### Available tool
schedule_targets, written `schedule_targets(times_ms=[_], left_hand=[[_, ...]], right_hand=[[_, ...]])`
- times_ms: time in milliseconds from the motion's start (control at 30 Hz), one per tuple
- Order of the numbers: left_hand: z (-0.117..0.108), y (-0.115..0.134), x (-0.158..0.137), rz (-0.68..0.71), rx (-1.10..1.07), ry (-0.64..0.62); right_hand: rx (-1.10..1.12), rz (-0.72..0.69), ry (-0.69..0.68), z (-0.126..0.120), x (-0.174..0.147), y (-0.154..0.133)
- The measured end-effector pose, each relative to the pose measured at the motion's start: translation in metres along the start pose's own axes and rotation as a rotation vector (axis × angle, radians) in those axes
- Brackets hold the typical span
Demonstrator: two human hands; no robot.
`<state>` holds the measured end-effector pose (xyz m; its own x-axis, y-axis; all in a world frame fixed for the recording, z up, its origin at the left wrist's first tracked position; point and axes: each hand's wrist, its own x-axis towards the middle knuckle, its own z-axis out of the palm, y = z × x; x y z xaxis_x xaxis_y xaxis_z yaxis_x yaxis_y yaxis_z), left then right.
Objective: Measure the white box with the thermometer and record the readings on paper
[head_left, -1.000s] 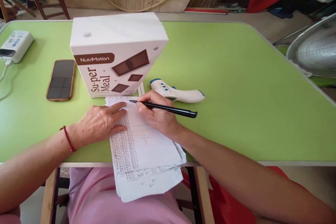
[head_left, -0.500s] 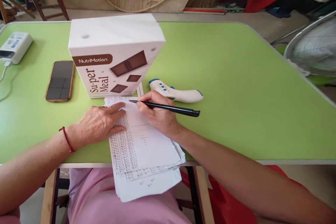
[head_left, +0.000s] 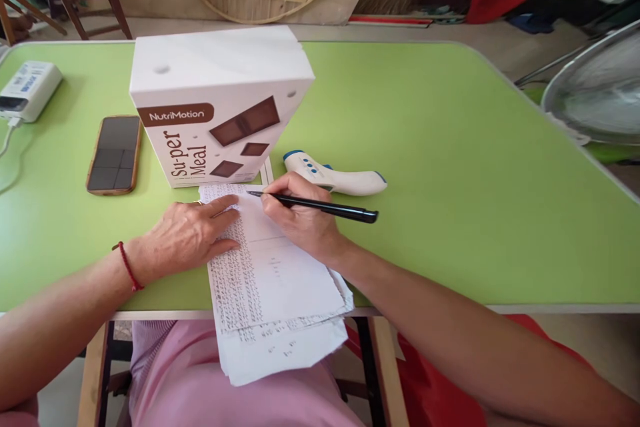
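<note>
A black pen [head_left: 333, 207] is pinched in my right hand [head_left: 305, 220], its tip at the upper part of the top sheet. The stack of paper sheets [head_left: 295, 280] lies at the table's near edge and hangs over it; dense handwriting fills the left side of the top sheet. My left hand [head_left: 195, 233] rests flat with spread fingers on the sheet's left margin. Just beyond the paper stands a white NutriMotion box [head_left: 220, 60], upright. Behind my right hand lies a white and blue infrared thermometer [head_left: 345, 180], touching or very near my knuckles.
On the green table [head_left: 450, 180], a phone [head_left: 114, 155] in a brown case lies left of the box. A white power bank [head_left: 30, 90] with a cable [head_left: 7, 137] sits at the far left. A fan [head_left: 595, 87] stands beyond the right edge.
The pen's rear end has shifted very slightly to the left. My left hand, the box and the thermometer have stayed where they were.
</note>
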<state>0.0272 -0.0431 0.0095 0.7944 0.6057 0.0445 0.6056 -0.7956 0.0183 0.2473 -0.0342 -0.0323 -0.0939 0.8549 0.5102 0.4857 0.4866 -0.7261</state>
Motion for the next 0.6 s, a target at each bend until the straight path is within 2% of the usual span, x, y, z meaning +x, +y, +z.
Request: schedule_targets(times_ms=[167,433,600], left_hand=[[-0.0006,-0.0006,0.0002,0.005,-0.01,0.007],[0.0001,-0.0004,-0.0008,0.015,0.012,0.024],[0.0004,0.0,0.0,0.011,0.012,0.021]], right_hand=[[0.004,-0.026,0.004,-0.0014,0.0,0.0002],[0.002,0.028,0.016,0.0002,-0.0026,0.0021],[0.009,0.015,0.012,0.0015,-0.0022,0.0019]])
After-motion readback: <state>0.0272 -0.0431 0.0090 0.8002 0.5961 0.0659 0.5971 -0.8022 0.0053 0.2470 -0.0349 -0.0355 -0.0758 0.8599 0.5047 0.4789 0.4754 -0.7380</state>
